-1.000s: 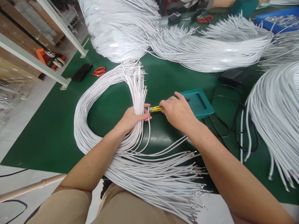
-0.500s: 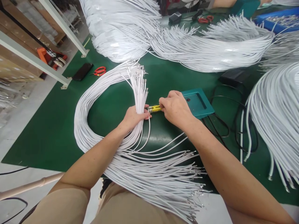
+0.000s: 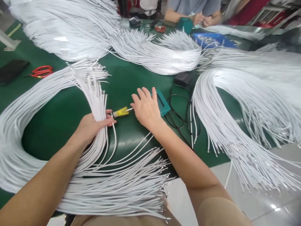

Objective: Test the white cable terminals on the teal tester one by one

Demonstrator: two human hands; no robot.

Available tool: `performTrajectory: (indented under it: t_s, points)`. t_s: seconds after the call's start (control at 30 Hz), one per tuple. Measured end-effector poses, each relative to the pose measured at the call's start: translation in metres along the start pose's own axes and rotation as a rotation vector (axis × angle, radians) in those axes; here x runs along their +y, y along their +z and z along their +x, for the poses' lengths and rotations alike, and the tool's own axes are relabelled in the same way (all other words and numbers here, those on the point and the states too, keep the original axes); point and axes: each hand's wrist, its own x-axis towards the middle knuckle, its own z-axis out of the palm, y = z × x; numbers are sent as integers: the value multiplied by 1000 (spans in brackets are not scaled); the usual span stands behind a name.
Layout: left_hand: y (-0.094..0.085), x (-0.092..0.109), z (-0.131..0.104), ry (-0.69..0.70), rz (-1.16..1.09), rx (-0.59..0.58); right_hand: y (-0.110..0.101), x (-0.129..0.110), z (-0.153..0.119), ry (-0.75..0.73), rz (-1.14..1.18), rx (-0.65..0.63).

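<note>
My left hand [image 3: 90,125] is closed around the upright end of a bundle of white cables [image 3: 100,105], thumb across the front. One single cable [image 3: 114,138] stands apart beside its fingertips. Just right of those fingertips is a small yellow tool [image 3: 121,112] with a pale end and a thin metal shaft. Whether it touches the left fingers or rests on the table, I cannot tell. My right hand [image 3: 147,108] has its fingers spread, palm down, near the shaft's tip. It partly covers a teal tray-like box [image 3: 164,106].
Loose white cables [image 3: 131,185] fan across the near edge, and more bundles [image 3: 218,94] lie right and behind. Red-handled scissors [image 3: 42,71] and a dark phone-like object [image 3: 14,70] are at left. Black cords [image 3: 176,116] lie by the box. A co-worker's hands [image 3: 203,19] are beyond a blue tray [image 3: 225,40].
My right hand has let go of the yellow tool and spread its fingers. The left hand keeps its grip on the bundle. The view has swung to the right.
</note>
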Motion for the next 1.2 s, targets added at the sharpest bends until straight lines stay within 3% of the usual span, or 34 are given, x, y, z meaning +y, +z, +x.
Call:
performTrajectory:
  t_s: [0.1, 0.27, 0.37, 0.5, 0.6, 0.7, 0.77, 0.83, 0.9, 1.0, 1.1, 1.2]
  points:
    - [-4, 5, -4, -30, -60, 12, -9, -6, -2, -76, 85, 5]
    - [-3, 5, -7, 88, -218, 17, -20, -38, -15, -607, 416, -170]
    - [-3, 4, -7, 157, -222, -58, -11, -56, -25, -730, 442, -156]
    - [-6, 5, -6, 176, -244, -104, 3, -69, -34, -604, 468, -252]
    - [-8, 3, -6, 166, -192, -139, -3, -72, -37, -462, 596, -505]
    - [-10, -1, -6, 135, -100, -125, -19, -66, -35, -411, 786, -838]
    - [-10, -2, -6, 138, -76, -144, -26, -59, -29, -318, 959, -971]
    - [-8, -2, -7, 139, -94, -205, -26, -50, -20, -66, 1108, -919]
    - [-7, -1, -9, 141, -120, -256, -21, -44, -11, 150, 1192, -717]
    - [-4, 2, -11, 176, -106, -224, -15, -39, -2, 269, 1323, -540]
    - [-1, 3, -14, 191, -42, -188, -17, -38, 2, 364, 1407, -494]
    - [2, 4, -17, 195, 34, -231, -20, -39, 5, 436, 1453, -410]
